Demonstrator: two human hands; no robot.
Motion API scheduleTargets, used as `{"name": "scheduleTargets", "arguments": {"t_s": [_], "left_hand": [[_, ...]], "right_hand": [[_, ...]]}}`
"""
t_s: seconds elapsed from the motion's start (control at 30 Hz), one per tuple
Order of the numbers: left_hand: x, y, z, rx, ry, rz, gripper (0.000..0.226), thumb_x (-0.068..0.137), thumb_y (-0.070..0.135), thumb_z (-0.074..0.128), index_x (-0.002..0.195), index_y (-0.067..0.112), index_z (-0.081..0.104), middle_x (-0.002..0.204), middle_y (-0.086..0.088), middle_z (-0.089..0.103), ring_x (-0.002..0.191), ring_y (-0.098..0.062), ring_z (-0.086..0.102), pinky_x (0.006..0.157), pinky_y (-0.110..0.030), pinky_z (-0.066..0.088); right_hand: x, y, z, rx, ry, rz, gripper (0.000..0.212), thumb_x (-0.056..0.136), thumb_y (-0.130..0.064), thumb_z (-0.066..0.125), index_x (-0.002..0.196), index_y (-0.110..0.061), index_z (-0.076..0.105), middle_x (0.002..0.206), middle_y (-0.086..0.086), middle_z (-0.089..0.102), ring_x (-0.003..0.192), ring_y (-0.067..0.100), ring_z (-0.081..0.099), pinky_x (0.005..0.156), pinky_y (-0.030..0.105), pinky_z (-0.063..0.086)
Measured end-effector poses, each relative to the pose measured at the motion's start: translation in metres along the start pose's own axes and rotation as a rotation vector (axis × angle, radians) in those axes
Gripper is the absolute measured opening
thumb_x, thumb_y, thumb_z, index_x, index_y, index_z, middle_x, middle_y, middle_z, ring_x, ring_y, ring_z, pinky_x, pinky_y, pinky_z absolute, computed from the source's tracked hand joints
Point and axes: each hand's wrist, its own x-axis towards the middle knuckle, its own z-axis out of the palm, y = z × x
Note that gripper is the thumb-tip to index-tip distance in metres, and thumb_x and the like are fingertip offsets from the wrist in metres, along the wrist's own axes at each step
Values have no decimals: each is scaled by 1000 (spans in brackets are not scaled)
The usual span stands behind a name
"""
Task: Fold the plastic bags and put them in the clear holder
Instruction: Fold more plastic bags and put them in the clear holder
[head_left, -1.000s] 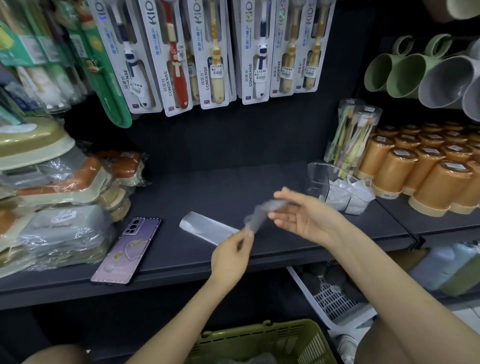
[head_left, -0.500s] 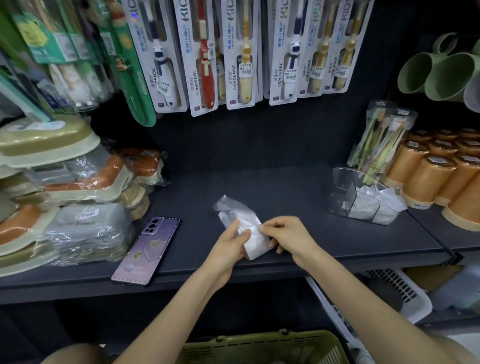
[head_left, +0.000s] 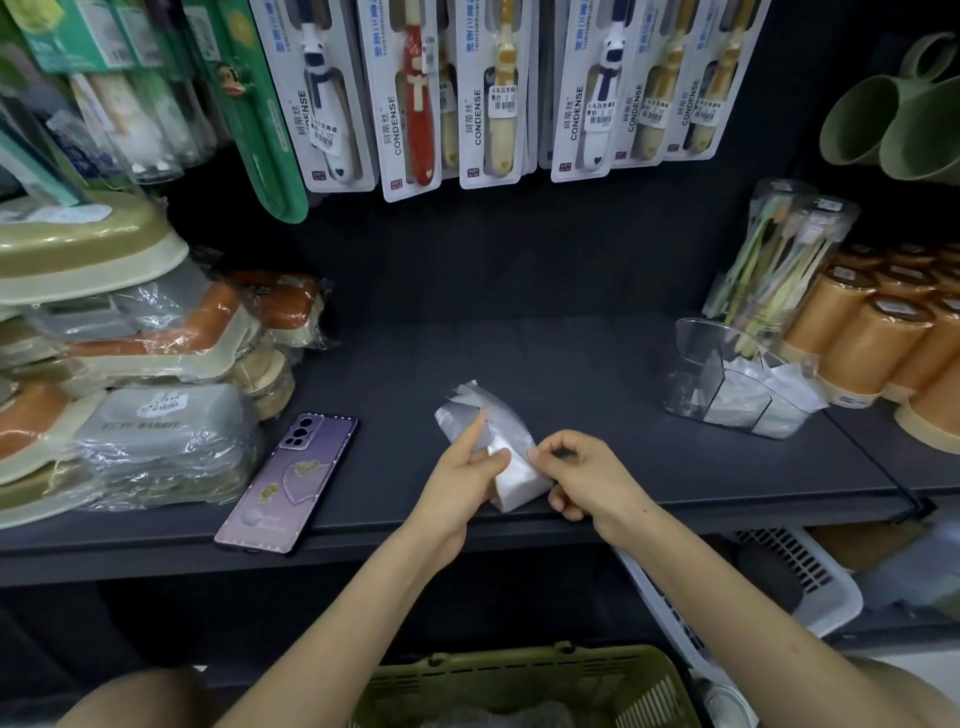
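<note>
1. Dark shop shelving is seen from above, with a dark shelf (head_left: 571, 364) running across the middle and carded toothbrush packs (head_left: 415, 93) hung on the wall behind it
2. A partly folded plastic bag (head_left: 514, 462) is held low over the front of the shelf between both hands, its loose, crumpled end pointing towards the back wall
3. The bag is gripped by the left hand (head_left: 465, 480): the thumb is laid on the folded part and the forefinger is stretched along the upper layer
4. The bag's right edge is pinched by the right hand (head_left: 589, 475) between thumb and forefinger, the other fingers being curled under
5. A clear holder (head_left: 696, 358) is set further right on the same shelf, well apart from the bag; folded white bags (head_left: 748, 400) are seen inside it
6. A purple phone (head_left: 288, 478) is laid face down left of the hands, beside stacked film-wrapped boxes (head_left: 156, 431)
7. Orange cups (head_left: 872, 343) are lined up just beside the holder, green mugs (head_left: 893, 124) are placed above them, and an olive basket (head_left: 519, 680) is seen below the shelf
</note>
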Motion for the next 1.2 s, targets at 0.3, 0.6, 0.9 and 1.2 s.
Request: {"name": "scheduleTargets", "arguments": {"t_s": [0.3,0.6,0.9,1.2], "left_hand": [[18,17,-16,-127,72,-21,36,93,6,55,128,14,53,113,-9,67,90,-19,69,72,-31,57],[49,26,-46,-176,259,-50,42,92,3,57,130,14,42,104,-8,62,94,-24,63,76,-33,54],[41,0,-46,1215,-2,685,56,96,47,27,134,20,56,144,-1,49,139,-23,38,114,-24,14],[27,-14,-9,1426,-60,473,84,81,55,-16,152,26,19,161,3,5,149,-16,-7,113,-24,-17]], "right_hand": [[5,5,-5,-179,-20,-104,15,92,-11,59,77,-10,56,47,-6,43,32,2,31,37,16,27],[18,-1,-8,-542,-50,-170,8,87,-17,64,80,-12,66,65,-6,60,55,3,49,53,15,37],[22,-5,-10,-602,-64,-167,12,85,-12,64,73,-14,66,61,-12,58,59,1,50,56,18,38],[23,-12,-38,-613,-194,-157,17,85,-8,65,70,-18,62,45,-14,52,41,-7,45,48,10,33]]}}
